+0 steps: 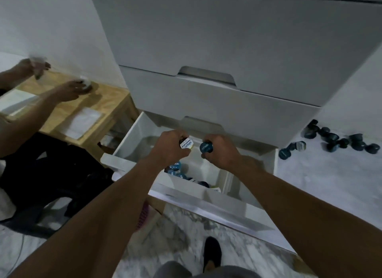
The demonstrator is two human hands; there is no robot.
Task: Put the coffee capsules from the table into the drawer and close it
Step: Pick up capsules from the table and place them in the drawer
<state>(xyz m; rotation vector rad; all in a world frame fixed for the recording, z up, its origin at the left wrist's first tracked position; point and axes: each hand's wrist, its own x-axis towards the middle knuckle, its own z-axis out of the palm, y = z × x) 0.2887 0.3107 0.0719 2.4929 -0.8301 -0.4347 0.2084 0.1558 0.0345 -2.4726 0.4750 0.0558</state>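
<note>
A tall white chest of drawers (227,39) fills the upper middle of the view, with its upper fronts closed and its lowest drawer (128,137) pulled out toward the camera. Left of the chest stands a wooden bench (107,104), where a second person's hands (70,89) are busy with small pale things too blurred to make out. On the pale surface (330,184) to the right of the chest lies a loose cluster of dark blue coffee capsules (332,137), well apart from the drawer. Inside the drawer, a white divider tray (192,186) holds several more blue capsules (175,167), partly hidden by the person's left forearm. Both of the person's hands are above the open drawer, near each other but apart. The left hand (171,151) has its fingers curled round a capsule with a white printed lid (186,143). The right hand (221,151) grips a capsule with a blue lid (206,147), the lid turned toward the other hand. A dark shoe (212,253) shows on the marbled floor below.
</note>
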